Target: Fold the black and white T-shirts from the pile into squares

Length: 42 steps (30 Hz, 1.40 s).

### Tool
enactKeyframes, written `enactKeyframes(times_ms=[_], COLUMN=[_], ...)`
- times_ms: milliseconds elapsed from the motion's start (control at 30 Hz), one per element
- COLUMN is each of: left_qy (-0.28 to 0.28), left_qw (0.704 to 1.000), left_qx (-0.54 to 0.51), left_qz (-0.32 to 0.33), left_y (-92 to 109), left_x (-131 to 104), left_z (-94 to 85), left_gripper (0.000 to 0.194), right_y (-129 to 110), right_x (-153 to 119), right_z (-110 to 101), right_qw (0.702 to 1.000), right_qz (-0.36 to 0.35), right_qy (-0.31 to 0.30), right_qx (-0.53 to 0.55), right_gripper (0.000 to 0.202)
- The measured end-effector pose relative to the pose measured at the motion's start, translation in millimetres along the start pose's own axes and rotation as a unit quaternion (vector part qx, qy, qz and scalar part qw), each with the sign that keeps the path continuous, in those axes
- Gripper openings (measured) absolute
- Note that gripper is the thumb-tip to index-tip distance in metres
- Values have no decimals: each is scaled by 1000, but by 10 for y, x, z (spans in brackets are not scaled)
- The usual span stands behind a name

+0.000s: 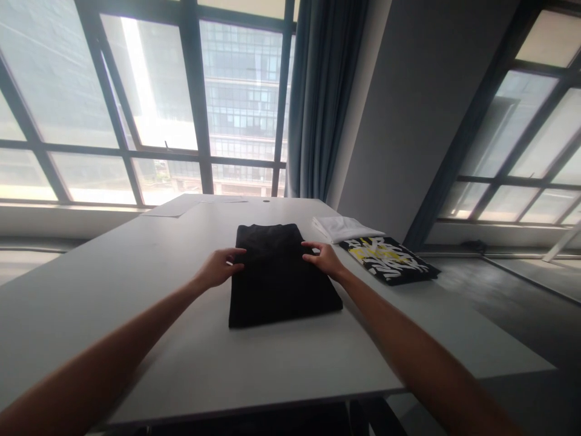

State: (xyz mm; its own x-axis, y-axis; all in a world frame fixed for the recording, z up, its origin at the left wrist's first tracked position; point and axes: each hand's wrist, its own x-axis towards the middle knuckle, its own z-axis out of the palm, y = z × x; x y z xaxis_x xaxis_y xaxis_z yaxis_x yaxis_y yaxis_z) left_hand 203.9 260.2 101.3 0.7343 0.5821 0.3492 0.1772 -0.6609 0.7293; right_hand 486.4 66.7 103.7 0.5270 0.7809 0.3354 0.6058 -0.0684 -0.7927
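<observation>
A black folded cloth (281,284) lies flat on the white table (190,351), in front of me. My left hand (221,266) is at its left edge, thumb and fingers apart, fingertips at the cloth. On the opposite edge is my right hand (324,259), its fingers likewise spread, with the tips touching the fabric. Neither hand is closed around the cloth. The cloth's far edge looks slightly wavy, and its near edge is the wider one.
To the right lie a folded white cloth (347,229) and a black folded cloth with white and yellow print (385,259). Pale sheets (170,209) rest at the table's far left. Windows and a blue-grey curtain (318,97) stand behind.
</observation>
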Motion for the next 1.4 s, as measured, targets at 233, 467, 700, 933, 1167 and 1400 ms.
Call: enactKeyframes(times_ms=[233,467,700,933,1167,1400], left_qy=[-10,33,-224,-230,-305,-58], left_qw=[997,975,942,938,921,982], left_qx=[78,205,242,180,148,172], left_qz=[9,77,60,188,192,44], left_y=[-222,-109,-51,301,304,-65], left_x=[54,-57,-141,-370,-484,-97], left_z=[113,225,243,334,503,348], left_gripper=[57,54,74,66,67,75], right_y=[111,120,159,74,196,146], right_x=[19,-34,-73,-78,-94,56], right_z=[-19,53,183,161,272,143], right_qw=[976,955,947,949,939,990], right_qz=[-13,-26,-41,-77,23,-2], right_qy=[-13,-29,-83,-48,-70,5], right_qx=[-219,-293,-309,-300,-336,-142], right_gripper=[41,47,51,55,72,66])
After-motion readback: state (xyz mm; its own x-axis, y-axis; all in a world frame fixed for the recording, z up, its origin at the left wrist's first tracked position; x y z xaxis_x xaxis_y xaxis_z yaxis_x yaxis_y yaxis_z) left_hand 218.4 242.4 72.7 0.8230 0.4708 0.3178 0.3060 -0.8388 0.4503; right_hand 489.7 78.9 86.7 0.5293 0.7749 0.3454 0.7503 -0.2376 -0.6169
